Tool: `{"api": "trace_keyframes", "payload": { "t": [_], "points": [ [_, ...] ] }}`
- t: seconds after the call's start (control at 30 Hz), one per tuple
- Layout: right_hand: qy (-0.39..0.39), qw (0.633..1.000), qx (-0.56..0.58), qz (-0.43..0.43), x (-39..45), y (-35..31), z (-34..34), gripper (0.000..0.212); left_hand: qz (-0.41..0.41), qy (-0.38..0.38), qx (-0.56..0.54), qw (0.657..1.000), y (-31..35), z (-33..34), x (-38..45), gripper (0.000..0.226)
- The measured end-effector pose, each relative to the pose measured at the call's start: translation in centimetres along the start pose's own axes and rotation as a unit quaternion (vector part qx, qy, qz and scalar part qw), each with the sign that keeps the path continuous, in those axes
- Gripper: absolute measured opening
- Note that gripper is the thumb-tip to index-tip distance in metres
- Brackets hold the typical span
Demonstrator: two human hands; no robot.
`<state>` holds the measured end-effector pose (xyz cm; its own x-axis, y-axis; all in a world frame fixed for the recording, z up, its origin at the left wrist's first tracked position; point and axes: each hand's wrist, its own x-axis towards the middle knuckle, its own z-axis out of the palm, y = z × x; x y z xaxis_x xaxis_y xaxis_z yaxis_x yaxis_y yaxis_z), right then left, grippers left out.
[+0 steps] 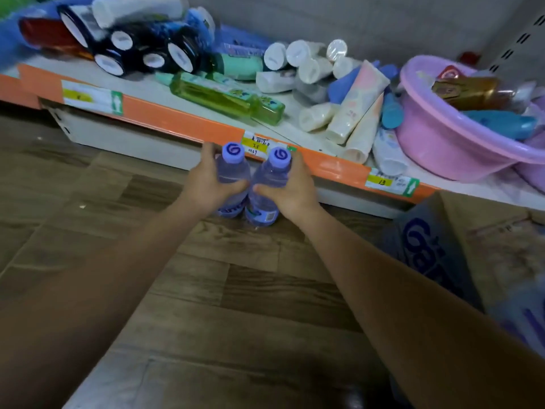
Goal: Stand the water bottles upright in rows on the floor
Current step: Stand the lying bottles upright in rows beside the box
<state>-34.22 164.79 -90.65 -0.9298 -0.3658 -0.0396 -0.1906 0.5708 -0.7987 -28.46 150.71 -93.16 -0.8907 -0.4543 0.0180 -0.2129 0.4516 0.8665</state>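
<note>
Your left hand [208, 184] grips one water bottle [233, 172], your right hand [290, 188] another [267, 184]; caps show a swirl logo. Shelf tag [380, 182] reads "13". The carton [460, 246] lettering is cut off.

Wood-look floor [206, 320], two upright water bottles [233, 175] touching, cardboard box [486, 246] at right, low shelf [182, 119] of toiletries

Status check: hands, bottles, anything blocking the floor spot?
Left hand grips left bottle, right hand grips right bottle. Both upright, side by side, at the floor. Shelf edge close behind.
</note>
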Motion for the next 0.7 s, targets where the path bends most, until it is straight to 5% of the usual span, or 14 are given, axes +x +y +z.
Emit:
{"api": "trace_keyframes", "payload": {
  "t": [0.27, 0.43, 0.7],
  "points": [
    [0.006, 0.998, -0.057, -0.024, -5.8, 0.3, -0.4, 0.065, 0.09, -0.053, 0.055, 0.993, 0.3, -1.5, -5.5, 0.055],
    [-0.065, 0.995, -0.072, 0.012, -13.8, 2.0, -3.5, 0.065, 0.115, -0.097, 0.073, 0.986, 1.1, -0.8, -13.7, 0.051],
    [-0.062, 0.993, -0.033, -0.093, -26.6, -0.2, -19.2, 0.047, 0.114, -0.108, 0.072, 0.985, 8.1, 1.9, -26.4, 0.045]
  ]
}}
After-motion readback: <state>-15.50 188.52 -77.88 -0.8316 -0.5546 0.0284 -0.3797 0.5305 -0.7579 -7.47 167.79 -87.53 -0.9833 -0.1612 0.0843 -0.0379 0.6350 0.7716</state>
